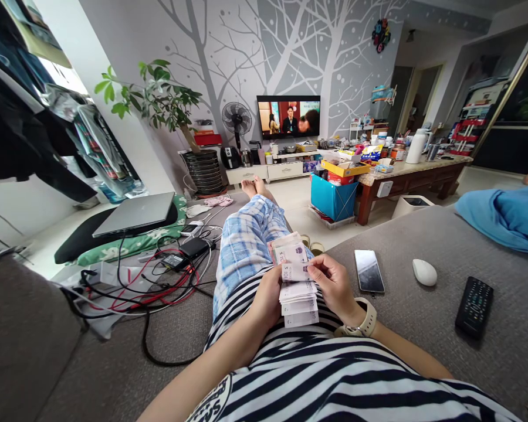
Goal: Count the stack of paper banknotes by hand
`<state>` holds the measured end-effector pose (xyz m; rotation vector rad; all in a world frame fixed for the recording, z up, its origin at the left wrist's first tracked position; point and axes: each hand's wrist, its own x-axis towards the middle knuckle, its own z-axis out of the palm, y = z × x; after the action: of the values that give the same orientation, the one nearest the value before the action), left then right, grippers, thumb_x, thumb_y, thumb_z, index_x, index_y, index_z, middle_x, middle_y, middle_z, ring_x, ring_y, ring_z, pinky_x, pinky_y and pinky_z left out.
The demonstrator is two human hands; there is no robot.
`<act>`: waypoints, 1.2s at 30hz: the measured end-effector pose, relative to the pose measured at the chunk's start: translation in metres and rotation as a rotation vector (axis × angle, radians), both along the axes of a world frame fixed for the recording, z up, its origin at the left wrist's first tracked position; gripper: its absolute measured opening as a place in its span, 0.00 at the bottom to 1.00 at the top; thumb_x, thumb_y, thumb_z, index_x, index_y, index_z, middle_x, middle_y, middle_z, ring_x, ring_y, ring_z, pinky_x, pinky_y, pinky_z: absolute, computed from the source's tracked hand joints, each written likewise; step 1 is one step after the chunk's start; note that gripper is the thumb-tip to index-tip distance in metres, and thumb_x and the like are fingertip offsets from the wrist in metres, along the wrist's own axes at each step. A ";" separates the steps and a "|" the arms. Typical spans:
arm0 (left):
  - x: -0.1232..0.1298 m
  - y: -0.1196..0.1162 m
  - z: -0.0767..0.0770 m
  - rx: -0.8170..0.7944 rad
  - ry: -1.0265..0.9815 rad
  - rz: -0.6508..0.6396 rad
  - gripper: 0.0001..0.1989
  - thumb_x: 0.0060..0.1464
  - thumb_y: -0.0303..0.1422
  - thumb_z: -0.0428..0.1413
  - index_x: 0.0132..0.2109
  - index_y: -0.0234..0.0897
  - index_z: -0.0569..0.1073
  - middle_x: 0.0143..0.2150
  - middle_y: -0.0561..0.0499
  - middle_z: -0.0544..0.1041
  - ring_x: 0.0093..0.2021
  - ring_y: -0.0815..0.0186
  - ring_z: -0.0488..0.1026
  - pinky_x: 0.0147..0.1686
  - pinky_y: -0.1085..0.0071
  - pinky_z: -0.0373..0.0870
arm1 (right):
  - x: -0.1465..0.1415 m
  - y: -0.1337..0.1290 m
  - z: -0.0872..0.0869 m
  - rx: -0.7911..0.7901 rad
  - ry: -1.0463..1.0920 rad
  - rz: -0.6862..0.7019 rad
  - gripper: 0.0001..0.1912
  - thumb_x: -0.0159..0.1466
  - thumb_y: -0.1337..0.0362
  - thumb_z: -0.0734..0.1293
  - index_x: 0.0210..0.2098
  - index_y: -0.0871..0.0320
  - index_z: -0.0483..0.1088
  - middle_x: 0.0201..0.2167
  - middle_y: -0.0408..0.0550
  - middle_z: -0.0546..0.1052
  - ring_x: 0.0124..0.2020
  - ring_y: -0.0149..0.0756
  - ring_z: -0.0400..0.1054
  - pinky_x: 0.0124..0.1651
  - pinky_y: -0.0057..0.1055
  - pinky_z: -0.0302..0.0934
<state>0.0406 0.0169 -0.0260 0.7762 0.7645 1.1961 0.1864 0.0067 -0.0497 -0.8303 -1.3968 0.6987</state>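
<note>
Banknotes [300, 318] are spread in a staggered stack in front of our striped shirt [334, 375], guys, with our left hand [267, 298] gripping the bundle's side and our right hand [337, 287] pinching one upper note [294, 272] by its edge. Looks like we're handling them singly, so the next move probably calls for a firm left hold and light right fingertips, or the lower ones could slip
</note>
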 end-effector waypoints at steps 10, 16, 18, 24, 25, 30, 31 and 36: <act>-0.001 0.002 -0.003 0.011 0.012 0.010 0.11 0.50 0.37 0.62 0.32 0.31 0.78 0.31 0.47 0.82 0.33 0.61 0.77 0.36 0.69 0.71 | 0.001 -0.001 0.001 0.026 -0.009 0.005 0.12 0.68 0.56 0.65 0.31 0.56 0.71 0.25 0.42 0.72 0.28 0.34 0.64 0.32 0.30 0.58; -0.002 0.001 -0.001 0.032 0.025 -0.001 0.12 0.50 0.35 0.61 0.38 0.30 0.80 0.31 0.46 0.82 0.37 0.57 0.78 0.39 0.67 0.71 | 0.001 -0.001 0.002 0.049 -0.002 0.020 0.12 0.68 0.57 0.65 0.31 0.56 0.70 0.24 0.42 0.70 0.27 0.33 0.63 0.32 0.29 0.57; -0.002 0.001 -0.001 0.032 0.025 0.002 0.12 0.49 0.35 0.61 0.38 0.29 0.80 0.32 0.45 0.82 0.37 0.57 0.78 0.40 0.67 0.71 | 0.001 -0.001 0.002 0.059 0.006 0.029 0.12 0.69 0.57 0.65 0.31 0.57 0.70 0.24 0.41 0.69 0.27 0.33 0.62 0.31 0.29 0.56; -0.003 -0.001 0.002 -0.018 0.006 -0.004 0.15 0.44 0.38 0.65 0.35 0.29 0.79 0.33 0.43 0.83 0.34 0.57 0.78 0.39 0.65 0.72 | 0.002 -0.003 0.004 0.070 -0.005 0.053 0.14 0.69 0.57 0.64 0.30 0.56 0.69 0.23 0.40 0.67 0.26 0.32 0.60 0.30 0.29 0.54; -0.003 -0.001 0.003 -0.026 0.006 -0.003 0.15 0.43 0.37 0.65 0.35 0.29 0.79 0.33 0.43 0.83 0.34 0.57 0.78 0.38 0.65 0.72 | 0.002 -0.003 0.005 0.072 -0.004 0.054 0.14 0.69 0.57 0.64 0.30 0.56 0.69 0.22 0.40 0.67 0.25 0.32 0.60 0.30 0.29 0.54; -0.001 -0.003 0.007 -0.035 0.008 0.035 0.15 0.44 0.35 0.64 0.39 0.28 0.80 0.32 0.43 0.83 0.36 0.56 0.79 0.39 0.65 0.73 | 0.002 -0.004 0.005 0.084 0.023 0.104 0.16 0.70 0.57 0.63 0.29 0.57 0.71 0.24 0.43 0.73 0.26 0.33 0.63 0.33 0.30 0.57; -0.001 -0.003 0.008 -0.034 0.009 0.037 0.15 0.44 0.34 0.64 0.39 0.28 0.80 0.32 0.43 0.83 0.36 0.55 0.79 0.39 0.65 0.73 | 0.002 -0.003 0.004 0.082 0.032 0.109 0.16 0.70 0.57 0.63 0.28 0.57 0.70 0.24 0.43 0.74 0.26 0.33 0.64 0.33 0.30 0.57; 0.000 -0.004 0.009 -0.045 0.033 0.050 0.14 0.41 0.33 0.65 0.36 0.28 0.80 0.33 0.43 0.83 0.32 0.60 0.78 0.36 0.68 0.72 | 0.001 0.002 -0.001 0.017 0.080 0.020 0.16 0.67 0.55 0.67 0.26 0.56 0.68 0.22 0.41 0.70 0.25 0.32 0.62 0.32 0.29 0.57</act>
<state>0.0401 0.0128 -0.0172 0.7452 0.8394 1.2096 0.1874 0.0092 -0.0506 -0.7677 -1.3387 0.7270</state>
